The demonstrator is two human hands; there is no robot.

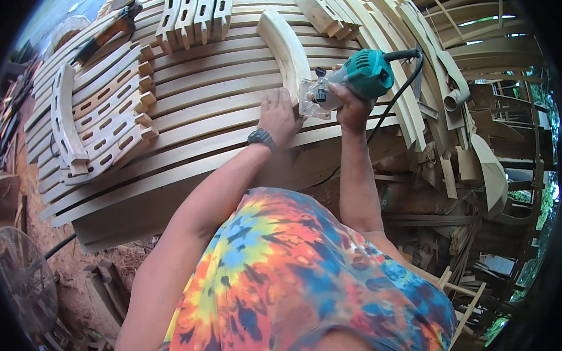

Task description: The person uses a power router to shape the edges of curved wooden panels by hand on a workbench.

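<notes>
My right hand (353, 106) grips the lower body of a teal trim router (367, 73), with its clear base (316, 98) against the near end of a curved wooden piece (283, 42). My left hand (281, 119), a dark watch at its wrist, holds that same near end just left of the router base. The piece lies across a slatted wooden bench top (208, 97). Where the router bit meets the wood is hidden by the base and my fingers.
Slotted curved pieces (112, 104) lie at left, with a plain curved piece (68, 119) across them. More slotted pieces (195, 16) sit at the far side. A cordless tool (108, 32) lies far left. The router's black cord (391, 105) hangs rightward. A fan (25, 277) stands lower left.
</notes>
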